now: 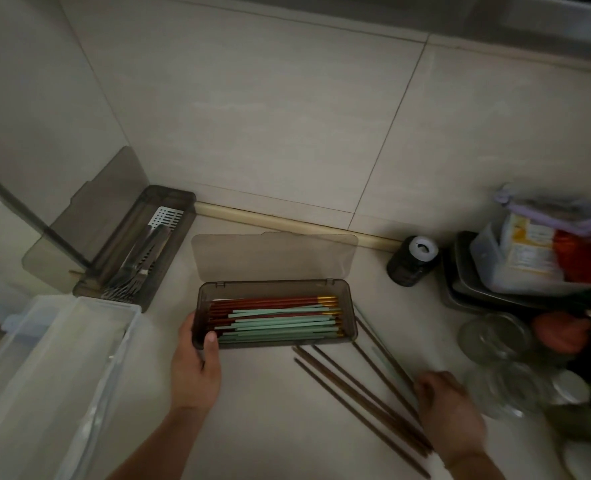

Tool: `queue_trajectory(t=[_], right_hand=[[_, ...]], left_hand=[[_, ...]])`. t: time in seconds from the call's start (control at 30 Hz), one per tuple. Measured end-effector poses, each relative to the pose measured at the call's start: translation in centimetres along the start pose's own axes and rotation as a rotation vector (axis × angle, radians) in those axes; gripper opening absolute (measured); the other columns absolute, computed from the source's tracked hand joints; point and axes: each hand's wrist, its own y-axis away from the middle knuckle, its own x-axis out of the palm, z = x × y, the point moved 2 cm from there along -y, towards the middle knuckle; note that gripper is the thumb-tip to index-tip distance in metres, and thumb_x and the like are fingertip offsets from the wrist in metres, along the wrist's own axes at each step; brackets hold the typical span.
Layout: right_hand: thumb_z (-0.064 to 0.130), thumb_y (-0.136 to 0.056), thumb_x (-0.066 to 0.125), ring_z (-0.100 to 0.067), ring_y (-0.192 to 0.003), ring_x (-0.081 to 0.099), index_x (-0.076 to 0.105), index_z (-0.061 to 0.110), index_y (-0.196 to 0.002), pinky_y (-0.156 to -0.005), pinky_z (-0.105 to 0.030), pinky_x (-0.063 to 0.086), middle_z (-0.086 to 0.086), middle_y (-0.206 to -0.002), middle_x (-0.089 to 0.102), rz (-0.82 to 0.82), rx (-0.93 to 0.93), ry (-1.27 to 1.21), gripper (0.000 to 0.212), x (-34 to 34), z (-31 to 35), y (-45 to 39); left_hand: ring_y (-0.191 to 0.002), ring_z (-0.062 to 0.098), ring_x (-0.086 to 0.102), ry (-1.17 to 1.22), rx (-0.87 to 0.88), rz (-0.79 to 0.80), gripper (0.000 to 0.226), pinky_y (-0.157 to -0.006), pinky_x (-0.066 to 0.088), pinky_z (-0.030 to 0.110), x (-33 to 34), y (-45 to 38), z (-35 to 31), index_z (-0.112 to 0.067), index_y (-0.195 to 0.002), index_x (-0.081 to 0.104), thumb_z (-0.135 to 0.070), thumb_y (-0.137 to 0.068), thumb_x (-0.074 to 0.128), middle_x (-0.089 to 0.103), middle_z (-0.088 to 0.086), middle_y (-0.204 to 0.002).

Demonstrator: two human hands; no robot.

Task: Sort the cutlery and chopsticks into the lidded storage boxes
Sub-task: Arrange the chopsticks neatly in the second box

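A smoky lidded box [350, 308] lies in the middle of the counter with its lid [273, 256] standing open; inside lie red-brown and mint-green chopsticks [276, 320]. My left hand [197, 362] grips the box's left end, thumb on the front rim. Several dark brown chopsticks [353, 389] lie loose on the counter to the right, with a pale green one among them. My right hand [446, 407] is over their near ends, fingers curled on them; the grip is blurred. A second smoky box [178, 202] at the back left holds forks and a slotted utensil [138, 265].
A clear plastic bin [55, 375] sits at the left front. At the right stand a dark jar [413, 259], stacked metal trays with food packets [529, 258] and glass jars [495, 337]. A tiled wall rises behind the counter.
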Motion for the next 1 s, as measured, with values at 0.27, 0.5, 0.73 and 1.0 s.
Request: queue_trajectory(t=[0.27,0.5,0.73,1.0], right_hand=[[0.004,-0.086,0.057,-0.04,-0.093,0.06,0.064,0.003,-0.098,-0.079,-0.044,0.048,-0.024,-0.098,0.063,0.01,0.167,-0.073,0.014,-0.3,0.4,-0.2],[-0.008,-0.09,0.05,-0.013,-0.046,0.065,0.057,-0.005,-0.089,-0.048,-0.022,0.056,-0.007,-0.055,0.068,0.032,0.489,-1.012,0.007,-2.6,0.2,-1.2],[-0.001,-0.088,0.058,-0.004,-0.05,0.063,0.068,0.013,-0.084,-0.052,-0.014,0.053,0.001,-0.061,0.07,-0.313,0.367,-1.167,0.017,-3.9,2.8,-2.0],[0.006,-0.085,0.062,-0.006,-0.061,0.061,0.068,0.03,-0.08,-0.058,-0.009,0.046,0.011,-0.07,0.069,-0.08,-0.236,-0.737,0.026,-2.5,10.5,-3.6]], left_hand=[[-0.078,-0.02,0.053,-0.011,-0.006,0.002,0.053,-0.071,0.042,0.022,0.0,0.0,-0.1,-0.028,-0.134,0.041,-0.058,-0.091,0.033,0.061,-0.007,-0.099],[-0.084,-0.008,0.055,0.015,-0.02,0.029,0.056,-0.076,0.046,0.02,-0.1,0.0,-0.2,-0.024,-0.137,0.04,-0.057,-0.091,0.033,0.063,-0.007,-0.104],[-0.093,-0.008,0.059,0.044,-0.016,0.036,0.052,-0.08,0.05,0.025,-0.3,-0.1,0.0,-0.029,-0.137,0.04,-0.056,-0.092,0.035,0.064,-0.009,-0.109],[-0.1,0.001,0.062,0.058,-0.014,0.035,0.047,-0.084,0.051,0.025,-0.3,-0.2,0.1,-0.035,-0.135,0.041,-0.054,-0.092,0.037,0.064,-0.012,-0.11]])
